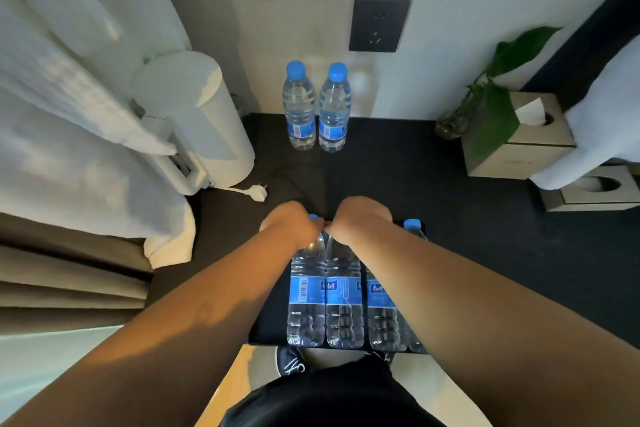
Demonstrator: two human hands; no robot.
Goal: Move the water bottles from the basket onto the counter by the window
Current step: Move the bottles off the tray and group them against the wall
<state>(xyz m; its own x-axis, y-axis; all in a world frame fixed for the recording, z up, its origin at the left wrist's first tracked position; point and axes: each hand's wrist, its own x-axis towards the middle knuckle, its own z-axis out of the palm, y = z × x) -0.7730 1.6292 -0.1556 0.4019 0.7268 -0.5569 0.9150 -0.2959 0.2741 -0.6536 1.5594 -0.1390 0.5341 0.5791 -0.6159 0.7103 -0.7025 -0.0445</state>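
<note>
Your left hand and right hand each have the fingers clamped on a bottle top in the basket. Two bottles stand on the table by the wall.

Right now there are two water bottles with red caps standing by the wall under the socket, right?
Nearly. The head view shows the two water bottles standing by the wall under the socket, but their caps are blue, not red.
</note>
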